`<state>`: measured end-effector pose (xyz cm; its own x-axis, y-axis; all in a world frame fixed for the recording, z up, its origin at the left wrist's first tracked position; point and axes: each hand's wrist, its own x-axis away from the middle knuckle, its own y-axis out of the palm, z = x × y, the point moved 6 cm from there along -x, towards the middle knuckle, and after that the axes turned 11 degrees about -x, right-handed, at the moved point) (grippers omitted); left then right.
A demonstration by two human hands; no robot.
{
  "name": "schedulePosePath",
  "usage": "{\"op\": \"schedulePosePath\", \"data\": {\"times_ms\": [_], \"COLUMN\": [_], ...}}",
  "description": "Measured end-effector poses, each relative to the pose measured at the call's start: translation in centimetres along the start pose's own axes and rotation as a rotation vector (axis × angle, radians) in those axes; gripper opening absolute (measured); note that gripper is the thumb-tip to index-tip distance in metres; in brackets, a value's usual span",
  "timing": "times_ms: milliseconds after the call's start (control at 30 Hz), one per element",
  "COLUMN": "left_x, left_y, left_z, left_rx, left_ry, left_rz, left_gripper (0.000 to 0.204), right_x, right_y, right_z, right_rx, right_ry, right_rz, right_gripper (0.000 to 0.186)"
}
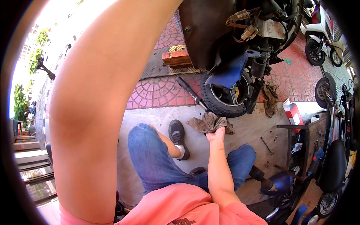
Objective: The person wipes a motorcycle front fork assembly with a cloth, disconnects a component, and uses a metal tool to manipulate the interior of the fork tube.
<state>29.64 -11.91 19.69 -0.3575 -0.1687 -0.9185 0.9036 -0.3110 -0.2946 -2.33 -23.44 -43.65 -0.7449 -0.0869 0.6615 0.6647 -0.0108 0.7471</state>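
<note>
My right hand (216, 135) is closed around a grimy brown rag (205, 123), which hangs out over the concrete floor just in front of a scooter's wheel (221, 107). The wheel has a black tyre and sits under a blue mudguard (228, 75). Above it, the scooter (210, 33) has exposed brackets, wires and connectors. My left arm (93, 93) is raised large across the left side and runs out at the top edge, so the left hand is out of sight. A black bar-shaped tool with a grip (188, 89) lies beside the tyre.
Reddish wooden blocks (176, 58) lie left of the scooter. Another dirty cloth (270, 99) is on the ground to its right. A metal stand (300, 138) with a red-and-white box (293, 114), a thin rod (266, 145) and parked scooters (318, 41) occupy the right side.
</note>
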Motion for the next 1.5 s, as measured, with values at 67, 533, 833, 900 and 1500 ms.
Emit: {"op": "schedulePosePath", "data": {"times_ms": [67, 533, 833, 900, 1500], "left_x": [0.1, 0.1, 0.3, 0.1, -0.8], "left_y": [-0.1, 0.6, -0.5, -0.2, 1.2], "left_z": [-0.6, -1.3, 0.3, 0.5, -1.6], "left_rx": [0.014, 0.024, 0.104, 0.081, -0.013], "left_ry": [-0.005, 0.040, 0.054, 0.029, 0.029], "left_rz": [-0.027, 0.021, 0.011, -0.016, -0.057], "left_gripper": [0.083, 0.086, 0.073, 0.073, 0.091], "right_x": [3.3, 17.9, 8.0, 6.8, 7.5], "right_y": [1.5, 17.7, 24.5, 27.5, 33.4], "right_z": [-1.7, -17.4, -21.2, -20.2, -17.0], "right_rx": [0.031, 0.787, 1.774, 1.926, 1.850], "right_ry": [0.006, -0.793, -1.551, -1.736, -1.632], "right_rz": [-0.146, -0.430, -0.500, -0.421, -0.404], "right_gripper": [0.061, 0.065, 0.048, 0.037, 0.010]}}
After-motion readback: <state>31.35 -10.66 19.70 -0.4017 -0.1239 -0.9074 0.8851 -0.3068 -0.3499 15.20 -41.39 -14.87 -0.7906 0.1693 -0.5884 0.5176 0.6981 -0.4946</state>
